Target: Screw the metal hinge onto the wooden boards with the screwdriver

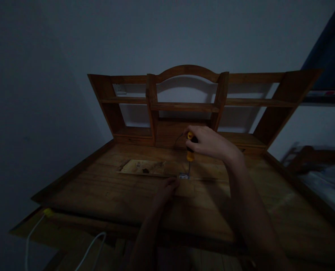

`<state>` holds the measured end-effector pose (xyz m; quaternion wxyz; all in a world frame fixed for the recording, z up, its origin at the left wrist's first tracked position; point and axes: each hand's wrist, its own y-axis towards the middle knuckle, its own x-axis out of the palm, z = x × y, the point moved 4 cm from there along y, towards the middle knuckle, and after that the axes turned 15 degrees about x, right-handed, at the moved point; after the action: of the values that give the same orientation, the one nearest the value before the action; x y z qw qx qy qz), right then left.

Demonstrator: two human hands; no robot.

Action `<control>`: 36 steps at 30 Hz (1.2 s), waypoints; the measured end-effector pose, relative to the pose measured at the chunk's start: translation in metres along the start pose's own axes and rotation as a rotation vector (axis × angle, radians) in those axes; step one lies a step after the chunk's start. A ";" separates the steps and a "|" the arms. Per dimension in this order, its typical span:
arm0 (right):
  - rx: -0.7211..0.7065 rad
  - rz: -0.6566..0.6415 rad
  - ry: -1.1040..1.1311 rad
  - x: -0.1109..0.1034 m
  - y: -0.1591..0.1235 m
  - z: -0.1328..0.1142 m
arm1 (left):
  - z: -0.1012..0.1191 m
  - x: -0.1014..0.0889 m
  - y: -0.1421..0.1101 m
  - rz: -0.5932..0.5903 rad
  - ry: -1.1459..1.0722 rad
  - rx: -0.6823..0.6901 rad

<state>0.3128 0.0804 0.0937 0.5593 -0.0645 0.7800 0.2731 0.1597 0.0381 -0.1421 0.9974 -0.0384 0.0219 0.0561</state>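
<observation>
My right hand [200,139] is wrapped round the yellow-and-black handle of a screwdriver [190,154]. The screwdriver stands nearly upright, its shaft pointing down to the right end of a small metal piece [183,175], which looks like a hinge. Whether the tip sits in a screw is too small to tell. My left hand [167,187] rests low on the desktop, fingers curled at the left edge of a small wooden board [186,189] beneath the metal piece. Its fingertips are close to the metal; the thumb is partly hidden.
A wooden desktop [113,195] spreads under both hands. Left of the metal piece lies a pale, rough-grained wooden strip [142,167]. Behind stands a wooden shelf unit [184,107] against the wall. A white cable [29,237] hangs at the front left. The room is dim.
</observation>
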 end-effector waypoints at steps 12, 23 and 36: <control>0.010 -0.024 -0.001 0.004 0.002 -0.001 | -0.012 -0.001 0.008 -0.069 -0.023 0.035; -0.035 -0.035 0.025 0.003 0.001 -0.001 | 0.001 -0.001 0.000 -0.036 0.018 -0.011; -0.030 -0.034 0.036 0.001 -0.001 -0.001 | -0.013 0.003 0.006 -0.059 -0.149 -0.051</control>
<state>0.3119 0.0787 0.0927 0.5488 -0.0909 0.7846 0.2740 0.1614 0.0429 -0.1552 0.9962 -0.0600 -0.0548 0.0301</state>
